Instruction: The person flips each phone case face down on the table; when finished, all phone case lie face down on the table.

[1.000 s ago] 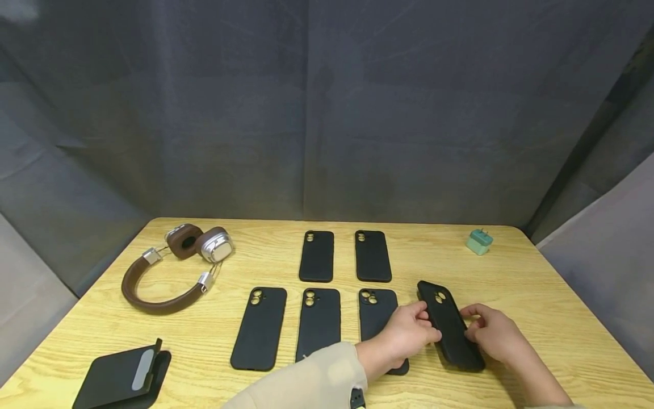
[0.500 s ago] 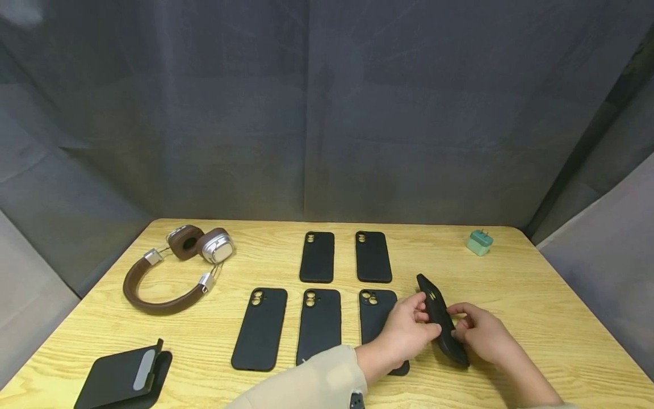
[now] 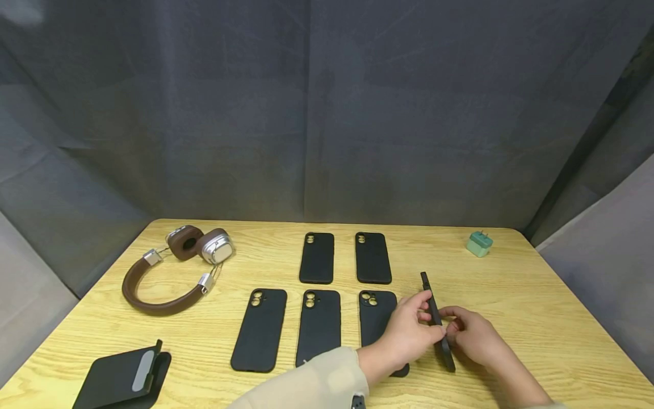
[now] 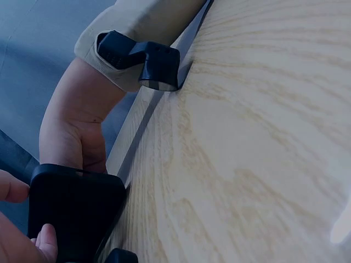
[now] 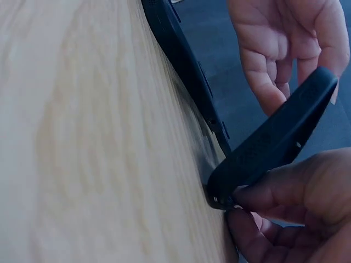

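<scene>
A black phone case [image 3: 427, 287] stands on its long edge on the wooden table [image 3: 536, 318], right of centre. My left hand [image 3: 426, 318] pinches it from the left and my right hand [image 3: 451, 325] pinches it from the right. In the right wrist view my right fingers [image 5: 296, 197] grip the case's [image 5: 274, 142] lower end, and the left hand [image 5: 285, 44] is behind it. In the left wrist view the case [image 4: 71, 213] sits against my left fingers [image 4: 46, 241]. My left wrist lies over a flat case [image 3: 375, 315].
Two more black cases [image 3: 259, 329] [image 3: 318, 326] lie in the same row, and two others [image 3: 317, 257] [image 3: 373, 257] lie behind. Brown headphones [image 3: 174, 267] sit at the left, a green charger [image 3: 479, 243] at the back right, and a black folded stand [image 3: 122, 378] at the front left.
The held case has turned from lying nearly flat to standing on its edge. Both hands have closed in on it and shifted slightly left.
</scene>
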Motion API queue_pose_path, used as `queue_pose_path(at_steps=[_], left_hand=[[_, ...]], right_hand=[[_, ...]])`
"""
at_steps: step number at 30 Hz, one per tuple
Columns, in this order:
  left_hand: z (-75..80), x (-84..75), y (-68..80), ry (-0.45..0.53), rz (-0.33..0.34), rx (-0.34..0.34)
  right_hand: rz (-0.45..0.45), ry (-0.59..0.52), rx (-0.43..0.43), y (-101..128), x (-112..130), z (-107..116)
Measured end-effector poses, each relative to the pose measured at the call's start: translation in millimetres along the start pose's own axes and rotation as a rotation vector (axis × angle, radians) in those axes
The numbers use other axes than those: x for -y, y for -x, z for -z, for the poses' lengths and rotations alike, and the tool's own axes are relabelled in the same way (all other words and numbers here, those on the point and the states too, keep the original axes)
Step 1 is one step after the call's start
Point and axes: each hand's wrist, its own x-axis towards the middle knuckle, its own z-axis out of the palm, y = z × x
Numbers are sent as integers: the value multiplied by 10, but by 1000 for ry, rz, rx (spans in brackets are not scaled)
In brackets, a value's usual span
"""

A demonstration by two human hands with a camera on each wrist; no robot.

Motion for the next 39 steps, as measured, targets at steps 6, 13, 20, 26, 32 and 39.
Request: queue_pose_path(at_steps=[6, 13, 20, 26, 32, 39], left_hand=[[-18, -24, -17, -29, -4, -10], [-24, -32, -28, -82, -32, 11], [-41, -55, -43, -123, -21, 50], [-57, -70, -56, -145, -25, 80], [-70, -54, -81, -182, -26, 84], [-66, -42, -84, -189, -33, 88]], right_hand=[[6, 18, -11, -23, -10, -7], [-11, 27, -6, -41, 6, 3], [17, -47, 46, -47, -25, 52], [92, -236, 219, -18, -126, 179], [93, -359, 296, -13, -119, 314], [141, -465, 362, -19, -116, 391]])
